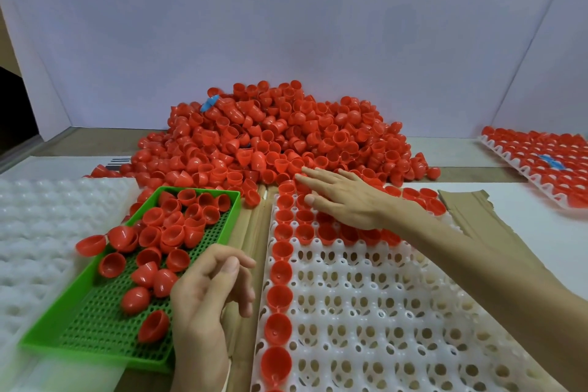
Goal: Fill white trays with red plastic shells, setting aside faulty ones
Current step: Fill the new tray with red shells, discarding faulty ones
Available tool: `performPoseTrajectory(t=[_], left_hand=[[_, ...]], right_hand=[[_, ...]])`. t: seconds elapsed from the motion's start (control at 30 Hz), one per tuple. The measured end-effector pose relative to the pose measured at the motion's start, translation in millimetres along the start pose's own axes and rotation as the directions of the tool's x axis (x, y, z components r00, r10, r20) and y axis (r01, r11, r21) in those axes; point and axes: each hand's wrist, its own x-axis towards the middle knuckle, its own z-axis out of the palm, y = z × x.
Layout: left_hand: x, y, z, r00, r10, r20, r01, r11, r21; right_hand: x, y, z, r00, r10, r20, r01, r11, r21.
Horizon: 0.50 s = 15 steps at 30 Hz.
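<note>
Both grips released: right hand [343, 197] flat on red shells [284, 216] in tray [366, 312]; left hand [206, 296] loosely curled, empty

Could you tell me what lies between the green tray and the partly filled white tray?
Head view: a narrow brown strip of surface, with the left hand over its near end.

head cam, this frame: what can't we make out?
All head view.
White tray: cells under the right hand and forearm hidden; near end cut by bottom edge.
Filled tray: cut by right edge.
Empty trays at left: blurred.
Blue piece in the shell pile: too small to identify.
Shells in green tray: faults too small to see.
</note>
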Motion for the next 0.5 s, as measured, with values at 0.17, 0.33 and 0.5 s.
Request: performPoseTrajectory(t=[0.17, 0.33, 0.5], left_hand=[[3, -5, -2, 1.000, 0.000, -0.010, 0.001, 1.000, 0.030], [2, -2, -1, 1.000, -0.005, -0.007, 0.005, 1.000, 0.029], [3, -3, -1, 1.000, -0.005, -0.012, 0.005, 0.999, 0.032]], right_hand=[[1, 18, -33, 0.924, 0.142, -0.354, 0.013, 0.915, 0.402], [8, 56, -47, 0.826, 0.329, -0.458, -0.174, 0.921, 0.347], [22, 94, -47, 0.770, 0.574, -0.276, -0.573, 0.814, 0.093]])
